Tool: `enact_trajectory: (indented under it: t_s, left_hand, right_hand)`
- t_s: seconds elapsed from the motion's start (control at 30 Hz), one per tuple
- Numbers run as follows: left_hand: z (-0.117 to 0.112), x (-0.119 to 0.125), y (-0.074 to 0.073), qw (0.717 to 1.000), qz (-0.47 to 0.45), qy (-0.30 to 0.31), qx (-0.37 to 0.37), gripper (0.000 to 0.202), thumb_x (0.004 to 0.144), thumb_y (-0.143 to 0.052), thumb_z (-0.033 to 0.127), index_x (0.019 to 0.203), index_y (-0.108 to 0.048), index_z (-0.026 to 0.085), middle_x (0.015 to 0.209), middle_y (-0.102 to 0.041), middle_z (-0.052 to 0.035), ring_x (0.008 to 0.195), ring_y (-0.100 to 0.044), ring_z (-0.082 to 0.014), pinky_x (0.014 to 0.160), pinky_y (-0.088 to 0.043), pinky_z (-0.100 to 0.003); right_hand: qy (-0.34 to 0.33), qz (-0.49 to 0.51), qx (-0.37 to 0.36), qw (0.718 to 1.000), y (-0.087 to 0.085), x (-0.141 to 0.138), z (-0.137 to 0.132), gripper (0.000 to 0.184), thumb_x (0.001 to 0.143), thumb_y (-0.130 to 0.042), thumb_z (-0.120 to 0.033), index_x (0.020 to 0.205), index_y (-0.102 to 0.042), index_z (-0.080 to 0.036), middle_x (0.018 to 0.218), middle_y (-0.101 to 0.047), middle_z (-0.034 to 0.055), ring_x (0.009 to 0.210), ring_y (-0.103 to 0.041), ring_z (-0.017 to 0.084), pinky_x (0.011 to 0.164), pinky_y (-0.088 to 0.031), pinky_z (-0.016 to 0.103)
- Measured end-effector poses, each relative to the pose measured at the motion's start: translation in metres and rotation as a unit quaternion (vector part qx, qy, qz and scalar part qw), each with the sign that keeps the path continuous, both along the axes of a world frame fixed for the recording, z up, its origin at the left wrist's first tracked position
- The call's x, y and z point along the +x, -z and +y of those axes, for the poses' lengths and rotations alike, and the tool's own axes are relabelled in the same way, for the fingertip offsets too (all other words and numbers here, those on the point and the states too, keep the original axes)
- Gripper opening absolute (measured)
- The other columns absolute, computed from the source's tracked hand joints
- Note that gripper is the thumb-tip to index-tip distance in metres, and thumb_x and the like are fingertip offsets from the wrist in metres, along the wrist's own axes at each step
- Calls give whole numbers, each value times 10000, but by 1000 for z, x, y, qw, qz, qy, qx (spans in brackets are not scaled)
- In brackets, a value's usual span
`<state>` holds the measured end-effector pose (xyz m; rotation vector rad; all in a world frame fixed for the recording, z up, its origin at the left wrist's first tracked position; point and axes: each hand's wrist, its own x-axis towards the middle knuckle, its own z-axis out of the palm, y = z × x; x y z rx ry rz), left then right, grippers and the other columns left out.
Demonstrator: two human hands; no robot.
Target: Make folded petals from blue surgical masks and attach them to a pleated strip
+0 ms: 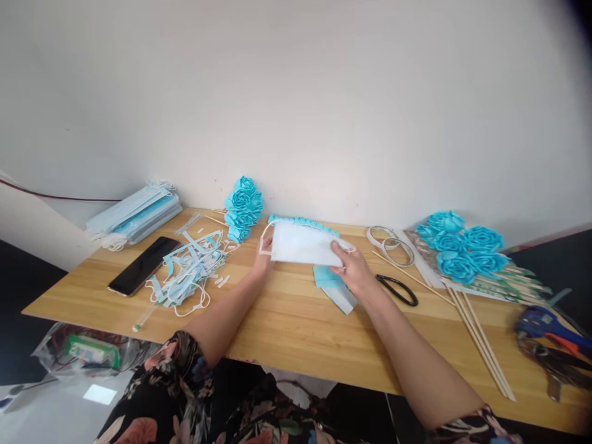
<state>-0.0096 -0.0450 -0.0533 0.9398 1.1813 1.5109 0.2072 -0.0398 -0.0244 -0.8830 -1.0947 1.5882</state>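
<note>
A white face mask [303,242] is stretched level above the middle of the wooden table, its pale side toward me. My left hand [264,256] grips its left end beside the ear loop; the fingers are partly hidden behind it. At the right end, my right hand [350,264] pinches it with the thumb on top. Just behind the mask lies a row of folded blue pieces [305,222], partly covered by it. Under my right hand is a cut blue-and-white mask piece [335,290]. Black-handled scissors [398,290] lie to the right of that hand.
On the left are stacked masks [139,213], a phone [144,265] and a heap of mask scraps [192,268]. Blue fabric roses [244,206] stand near the wall, with more blue roses [462,246] at right. Tape rolls [396,251], wooden sticks [483,345] and pliers [552,333] lie right.
</note>
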Motion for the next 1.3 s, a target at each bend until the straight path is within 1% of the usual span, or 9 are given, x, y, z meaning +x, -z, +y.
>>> enact_trajectory:
  t_s: [0.13, 0.23, 0.43, 0.57, 0.77, 0.97, 1.1, 1.2, 1.3]
  left_hand:
    - [-6, 3, -4, 999, 24, -20, -6, 357, 800, -625, 495, 842, -653, 142, 450, -482, 48, 386, -388, -82, 432, -279, -219]
    - [-8, 5, -8, 999, 40, -28, -9, 373, 799, -592, 496, 866, -648, 134, 454, -481, 54, 389, -392, -78, 434, -274, -211]
    - [-14, 12, -11, 988, 123, 83, 37, 406, 778, -609, 516, 868, -657, 122, 510, -511, 41, 453, -435, -84, 489, -345, -212]
    - [-20, 20, -10, 950, 233, 196, 72, 377, 750, -671, 496, 850, -671, 133, 634, -599, 4, 584, -524, -112, 584, -410, -230]
    - [-25, 19, -16, 896, 340, 252, 134, 463, 685, -764, 539, 955, -689, 170, 1037, -731, -104, 927, -640, -238, 842, -499, -331]
    - [-24, 14, -15, 946, 250, 185, 88, 613, 764, -629, 690, 996, -701, 128, 989, -735, -138, 954, -675, -290, 896, -526, -382]
    - [-20, 15, -7, 994, 71, 68, 39, 603, 780, -675, 623, 1097, -680, 111, 1074, -727, -142, 1069, -667, -295, 923, -544, -373]
    - [-16, 16, -5, 998, -42, -22, 33, 566, 779, -715, 544, 1159, -654, 128, 1158, -710, -127, 1150, -642, -277, 921, -554, -331]
    - [-14, 13, -6, 996, -54, -74, 16, 510, 753, -739, 507, 1091, -681, 130, 1095, -735, -102, 1088, -670, -268, 870, -568, -308]
  right_hand:
    - [47, 215, -3, 976, -11, 23, 15, 270, 795, -765, -275, 672, -530, -221, 441, -260, -120, 363, -202, 46, 388, -285, 173]
    - [65, 245, 10, 967, -10, 30, 21, 140, 857, -662, -174, 762, -584, -240, 430, -202, -121, 343, -185, 47, 382, -275, 130]
    - [53, 87, 58, 993, 1, 4, 7, 226, 786, -727, -401, 740, -629, -203, 396, -297, -104, 348, -231, 47, 365, -264, 193]
    - [95, -48, 67, 992, 8, -11, -2, 379, 724, -749, -548, 774, -634, -190, 449, -421, -73, 385, -323, 76, 367, -268, 229]
    - [163, -139, 89, 973, 15, -8, 1, 459, 768, -643, -644, 768, -623, -185, 535, -484, -38, 479, -403, 108, 429, -316, 241]
    - [130, -159, 133, 970, 16, -11, -1, 410, 804, -614, -581, 771, -630, -173, 618, -568, -13, 539, -484, 118, 485, -391, 234]
    - [-12, -176, 130, 976, 17, -15, -7, 387, 758, -693, -541, 814, -671, -159, 697, -650, 17, 622, -594, 154, 575, -490, 260]
    - [-126, -189, 149, 963, 13, -14, -11, 432, 738, -747, -498, 1012, -698, -167, 865, -708, 37, 773, -653, 188, 696, -531, 289]
    - [-196, -141, 163, 957, 5, -9, -12, 601, 754, -740, -525, 1256, -620, -218, 1139, -686, 52, 972, -641, 211, 801, -536, 307]
